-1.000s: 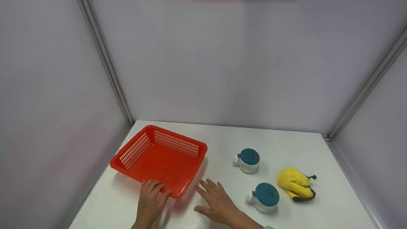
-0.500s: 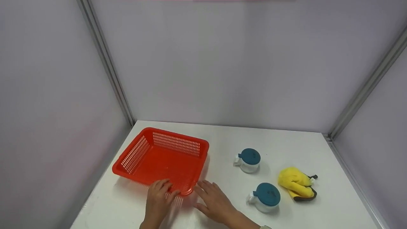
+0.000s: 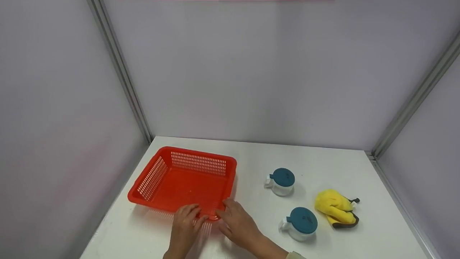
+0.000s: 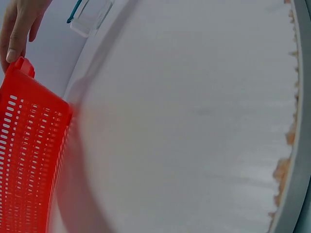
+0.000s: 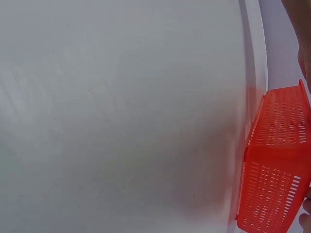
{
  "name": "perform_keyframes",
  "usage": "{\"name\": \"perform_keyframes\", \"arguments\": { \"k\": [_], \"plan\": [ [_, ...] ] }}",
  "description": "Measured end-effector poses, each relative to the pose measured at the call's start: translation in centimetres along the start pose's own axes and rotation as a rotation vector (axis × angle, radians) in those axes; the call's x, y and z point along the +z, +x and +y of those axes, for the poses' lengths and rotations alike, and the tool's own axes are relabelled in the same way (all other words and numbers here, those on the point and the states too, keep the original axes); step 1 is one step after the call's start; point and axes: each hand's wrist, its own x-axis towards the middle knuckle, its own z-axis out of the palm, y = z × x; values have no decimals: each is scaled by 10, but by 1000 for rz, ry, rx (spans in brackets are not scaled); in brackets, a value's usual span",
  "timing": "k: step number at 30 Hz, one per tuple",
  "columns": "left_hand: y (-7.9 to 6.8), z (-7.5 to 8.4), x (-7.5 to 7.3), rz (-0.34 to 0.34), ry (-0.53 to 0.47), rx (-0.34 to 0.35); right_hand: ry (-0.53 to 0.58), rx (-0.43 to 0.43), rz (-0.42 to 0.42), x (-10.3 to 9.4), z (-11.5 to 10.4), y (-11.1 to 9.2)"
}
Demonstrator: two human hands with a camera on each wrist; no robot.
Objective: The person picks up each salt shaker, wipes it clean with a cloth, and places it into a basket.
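Observation:
A red plastic basket (image 3: 187,185) with slotted walls stands on the left of the white table, its inside bare. My left hand (image 3: 184,226) grips the near rim, fingers over the edge and thumb lower. Beside it, my right hand (image 3: 238,223) holds the near right corner, fingertips inside the rim. The left wrist view has the basket's slotted side (image 4: 29,150) and the right hand (image 4: 19,29) on a corner. In the right wrist view, the basket wall (image 5: 277,126) shows at the right edge.
Right of the basket stand two glass jars with teal lids and white handles, one farther back (image 3: 282,181) and one nearer (image 3: 302,223). A yellow plush item with black trim (image 3: 334,208) lies beyond them. Pale walls (image 3: 251,72) enclose the table.
The basket has turned slightly and now sits straighter. My left hand has moved right along with its rim. The right hand has come from beside the basket onto its near right corner.

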Motion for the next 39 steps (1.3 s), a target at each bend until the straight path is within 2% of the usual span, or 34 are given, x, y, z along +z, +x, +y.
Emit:
{"name": "perform_keyframes", "arguments": {
  "k": [8, 14, 17, 20, 26, 28, 31, 39],
  "plan": [
    [-2, 2, 0, -43, -9, 3, -42, -43, 92, 6, 5, 7],
    [-3, -4, -4, -81, -21, -8, -35, -49, 125, 6, 7, 8],
    [-3, -12, -8, -79, -19, -23, -15, -40, 131, 5, 9, 9],
    [-3, -25, -16, -72, -3, -83, -17, -23, 120, 4, 11, 8],
    [-4, -51, -41, -113, 85, -316, -47, -11, 89, 3, 15, 5],
    [-4, -58, -47, -116, 97, -342, -45, -11, 80, 4, 16, 4],
    [-2, -64, -53, -118, 107, -347, -39, -7, 72, 3, 15, 5],
    [2, -65, -58, -150, 86, -399, -3, 6, 55, -1, 11, 7]
  ]
}}
